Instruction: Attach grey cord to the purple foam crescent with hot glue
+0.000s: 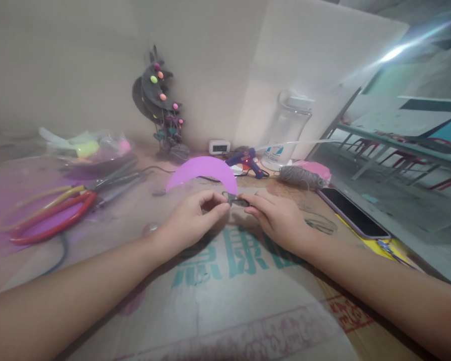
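My left hand and my right hand meet over the middle of the table. Between their fingertips they pinch a small dark grey piece with a thin loop, perhaps yarn; blur hides its exact kind. Just behind the fingers is a purple crescent, its right tip close to the grey piece. A blue glue gun with a lit red light lies farther back. To the right of it is a bundle of grey yarn.
Red-handled scissors lie at the left, near a plastic bag of coloured bits. A decorated grey crescent ornament is against the wall. A small clock, a clear bottle and a phone line the back and right.
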